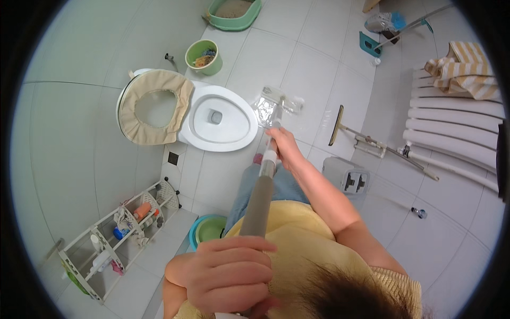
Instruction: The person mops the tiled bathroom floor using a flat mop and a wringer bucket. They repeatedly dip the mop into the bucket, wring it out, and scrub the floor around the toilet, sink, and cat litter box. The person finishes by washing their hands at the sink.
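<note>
My left hand [231, 273] wraps around the upper end of the thick grey pole of a flat mop [257, 207], close to the camera. Lower down the same pole, my right hand [283, 145] grips near a white collar. The flat mop head [271, 94] rests on the tiled floor just beyond the front of the toilet bowl. Around it the floor has a shiny wet patch [266, 113]. The white toilet [217, 135] stands to the left, its seat raised and covered with a beige fabric cover [129, 115].
A green bucket [213, 65] and a litter box [235, 24] stand beyond the toilet. At right are a floor squeegee [337, 125], a grey bin [338, 169], a radiator [446, 103] and a teal dustpan [368, 44]. A white shelf rack [109, 255] and stacked basins [209, 229] are at left.
</note>
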`<action>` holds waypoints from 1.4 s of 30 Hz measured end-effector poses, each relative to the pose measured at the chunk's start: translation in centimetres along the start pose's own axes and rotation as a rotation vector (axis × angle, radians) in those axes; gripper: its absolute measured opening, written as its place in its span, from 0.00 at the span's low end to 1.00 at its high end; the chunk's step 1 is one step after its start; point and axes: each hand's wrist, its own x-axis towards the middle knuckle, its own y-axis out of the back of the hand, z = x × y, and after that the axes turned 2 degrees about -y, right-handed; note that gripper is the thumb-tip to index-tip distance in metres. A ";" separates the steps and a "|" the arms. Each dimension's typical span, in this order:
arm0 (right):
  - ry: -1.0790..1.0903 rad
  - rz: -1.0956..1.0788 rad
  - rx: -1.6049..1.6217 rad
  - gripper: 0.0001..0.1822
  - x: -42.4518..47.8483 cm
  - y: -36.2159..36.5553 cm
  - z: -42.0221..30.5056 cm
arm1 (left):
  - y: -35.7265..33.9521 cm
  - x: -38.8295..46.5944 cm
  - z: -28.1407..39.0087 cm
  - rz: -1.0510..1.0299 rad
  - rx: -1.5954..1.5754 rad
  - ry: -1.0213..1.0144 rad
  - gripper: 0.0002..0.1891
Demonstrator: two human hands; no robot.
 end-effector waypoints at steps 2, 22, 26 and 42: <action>0.014 -0.041 0.061 0.12 2.3 -0.4 0.2 | -0.3 -0.9 0.2 0.020 0.060 0.111 0.12; 0.084 -0.027 0.203 0.10 -8.7 8.4 11.6 | -11.9 -9.3 7.0 -0.147 0.071 -0.075 0.10; 0.272 0.065 0.271 0.12 -4.0 15.0 13.7 | -17.1 -12.1 2.7 0.049 0.011 -0.109 0.10; -0.272 -0.287 -0.591 0.19 -8.6 9.4 18.6 | -14.3 -21.3 7.2 0.232 -0.119 -0.020 0.07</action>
